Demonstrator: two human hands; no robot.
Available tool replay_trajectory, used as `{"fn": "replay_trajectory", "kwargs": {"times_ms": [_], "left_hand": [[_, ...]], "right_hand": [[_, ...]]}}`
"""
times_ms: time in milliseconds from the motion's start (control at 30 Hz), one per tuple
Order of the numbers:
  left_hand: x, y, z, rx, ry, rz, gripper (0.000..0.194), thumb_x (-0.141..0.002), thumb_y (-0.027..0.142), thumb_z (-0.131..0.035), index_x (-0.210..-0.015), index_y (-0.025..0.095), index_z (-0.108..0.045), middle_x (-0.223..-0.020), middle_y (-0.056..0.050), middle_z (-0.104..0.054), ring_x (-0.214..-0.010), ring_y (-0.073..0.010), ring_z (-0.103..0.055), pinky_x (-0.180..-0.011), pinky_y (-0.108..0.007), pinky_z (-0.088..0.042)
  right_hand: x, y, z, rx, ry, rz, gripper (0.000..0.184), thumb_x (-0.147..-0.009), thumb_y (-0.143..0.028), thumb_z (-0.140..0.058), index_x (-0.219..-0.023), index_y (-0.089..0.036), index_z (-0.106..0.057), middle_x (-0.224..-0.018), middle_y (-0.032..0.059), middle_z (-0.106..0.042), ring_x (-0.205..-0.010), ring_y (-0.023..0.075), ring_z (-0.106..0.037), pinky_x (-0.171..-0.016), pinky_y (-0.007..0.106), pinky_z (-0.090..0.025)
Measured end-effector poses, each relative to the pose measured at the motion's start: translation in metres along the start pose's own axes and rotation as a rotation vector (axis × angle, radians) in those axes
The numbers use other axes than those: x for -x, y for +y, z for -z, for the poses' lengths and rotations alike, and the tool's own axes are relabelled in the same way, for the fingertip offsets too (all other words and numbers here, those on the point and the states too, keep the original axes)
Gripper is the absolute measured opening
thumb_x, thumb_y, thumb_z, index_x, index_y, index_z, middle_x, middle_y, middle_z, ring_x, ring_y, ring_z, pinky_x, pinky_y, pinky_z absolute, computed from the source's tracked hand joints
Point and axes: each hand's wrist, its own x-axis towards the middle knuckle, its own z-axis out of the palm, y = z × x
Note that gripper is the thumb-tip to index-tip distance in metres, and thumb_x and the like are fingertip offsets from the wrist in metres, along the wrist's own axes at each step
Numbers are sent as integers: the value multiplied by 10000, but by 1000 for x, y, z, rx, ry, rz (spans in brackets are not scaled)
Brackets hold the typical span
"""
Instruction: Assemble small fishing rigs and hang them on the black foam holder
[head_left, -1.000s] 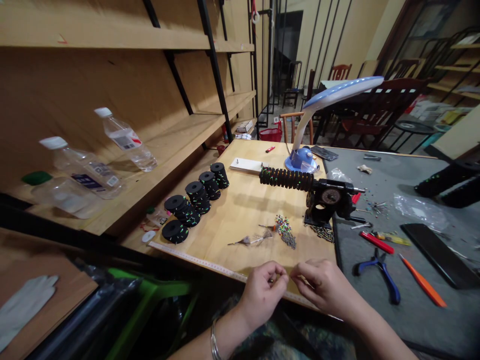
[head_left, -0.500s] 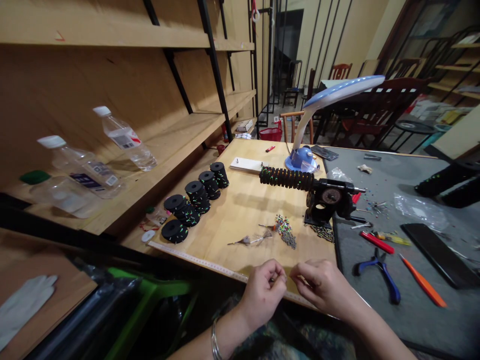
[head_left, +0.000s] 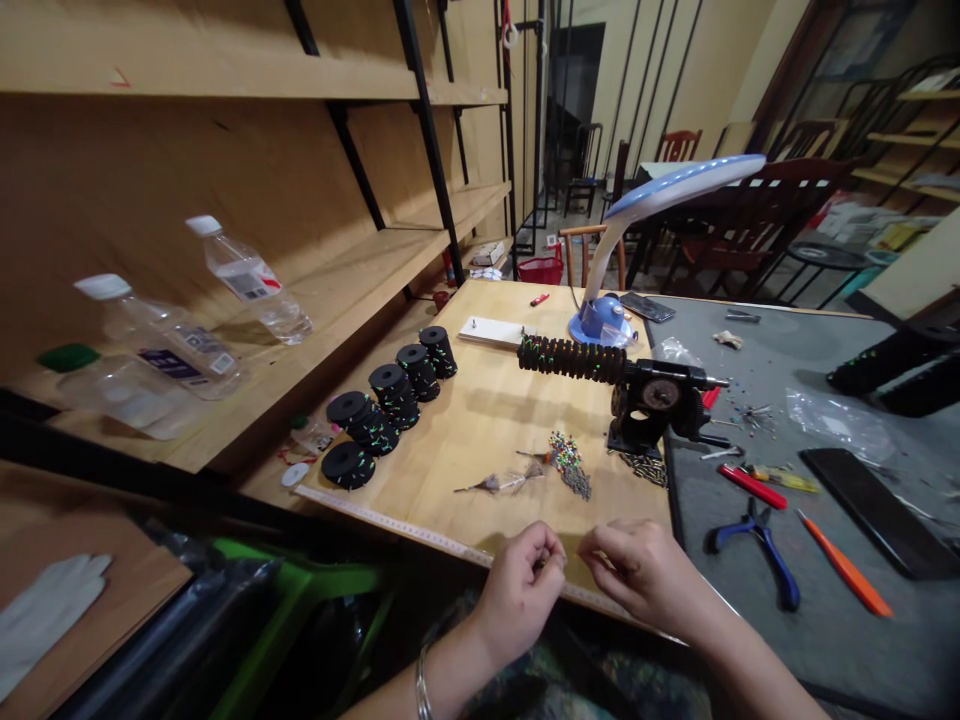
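My left hand (head_left: 523,578) is closed over the near edge of the wooden table, with something small and dark just showing between thumb and fingers. Close beside it, my right hand (head_left: 636,565) is pinched, and whatever its fingertips hold is too small to make out. A narrow gap separates the two hands. Beyond them lies a pile of pins with coloured heads (head_left: 568,462). Thin feathery strands with dark tips (head_left: 499,482) lie to its left. Behind the pile stands a black hand-cranked winder (head_left: 654,395) carrying a ridged black foam roll (head_left: 571,358) wound with coloured bits.
Several black foam spools (head_left: 388,395) line the table's left side. A blue lamp (head_left: 598,318) stands at the back. On the grey mat to the right are blue-handled pliers (head_left: 757,548), an orange tool (head_left: 846,566) and a black phone (head_left: 877,510). Plastic bottles (head_left: 180,350) sit on the shelf.
My left hand has shifted slightly left, so the gap between the hands is a little wider. My right hand has barely moved, and the things on the table stay put.
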Motion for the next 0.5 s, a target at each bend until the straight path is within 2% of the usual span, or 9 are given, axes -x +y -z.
{"fn": "replay_trajectory", "kwargs": {"times_ms": [167,300,400,500], "left_hand": [[7,-4,7,4,-79,-8,151,-866,244,-473,-735,176,-509,-593,52,-421,-556,-113,-392,-531,-222,-297],[18,-9,13,-7,-193,16,151,-893,255,-454,-771,180,-502,-555,40,-499,-539,-121,-459,-544,-225,-336],[26,-16,15,-23,-273,3,138,-881,255,-477,-770,178,-505,-549,28,-531,-533,-121,-481,-545,-226,-347],[31,-26,15,-63,-369,25,123,-851,264,-540,-768,173,-542,-548,23,-562,-514,-118,-498,-526,-222,-354]], "right_hand": [[4,3,1,11,38,61,236,-925,-190,-440,-941,-198,-676,-672,51,-679,-630,171,-597,-567,251,-393],[14,3,2,10,117,73,241,-931,-171,-444,-1061,-199,-645,-806,80,-709,-758,202,-612,-645,288,-465],[26,2,8,-12,225,106,281,-903,-124,-473,-1130,-214,-611,-990,91,-717,-972,232,-605,-815,342,-499],[39,11,19,13,419,63,305,-884,-120,-493,-1144,-234,-604,-1005,83,-718,-987,240,-610,-847,370,-509]]}}
